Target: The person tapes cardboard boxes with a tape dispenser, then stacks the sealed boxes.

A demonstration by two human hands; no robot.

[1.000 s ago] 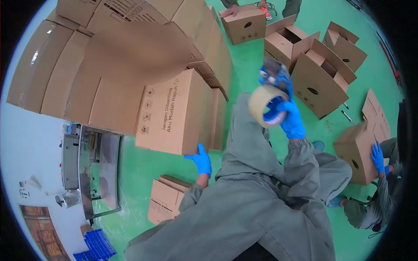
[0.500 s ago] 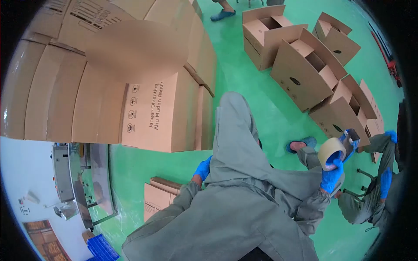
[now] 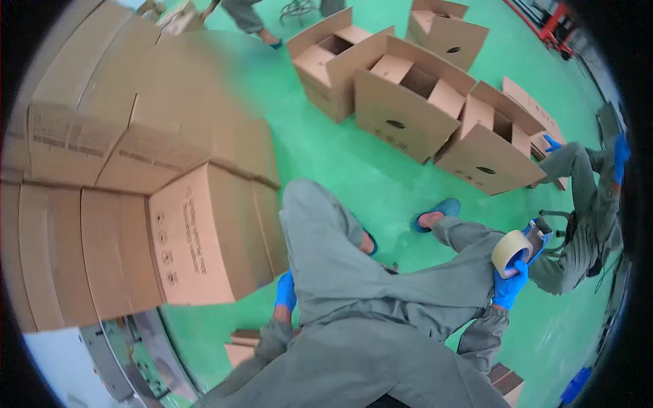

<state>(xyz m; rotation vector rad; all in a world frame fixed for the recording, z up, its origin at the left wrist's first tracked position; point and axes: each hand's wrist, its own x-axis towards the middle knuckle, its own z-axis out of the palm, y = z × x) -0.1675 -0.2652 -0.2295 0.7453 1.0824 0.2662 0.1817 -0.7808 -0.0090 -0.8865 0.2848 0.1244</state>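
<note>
My right hand (image 3: 509, 288), in a blue glove, grips a blue tape dispenser (image 3: 539, 235) loaded with a wide roll of cream packing tape (image 3: 504, 254). It is out to my right, beside my bent leg. My left hand (image 3: 286, 291), also gloved in blue, hangs low against the side of my left thigh, its fingers partly hidden. Near it stands a printed cardboard carton (image 3: 197, 241), part of a high stack on my left.
Open-topped cartons (image 3: 401, 112) stand in a row ahead on the green floor (image 3: 326, 160). On the right sits a person (image 3: 575, 204) in grey with blue gloves. Flat cardboard (image 3: 245, 338) lies low left, near a metal machine (image 3: 146, 353). Red equipment (image 3: 551, 34) is at top right.
My view has swung to the right, so the cartons appear further left and the stack sits lower. The tape dispenser stays in my right hand. More of another person shows at the top.
</note>
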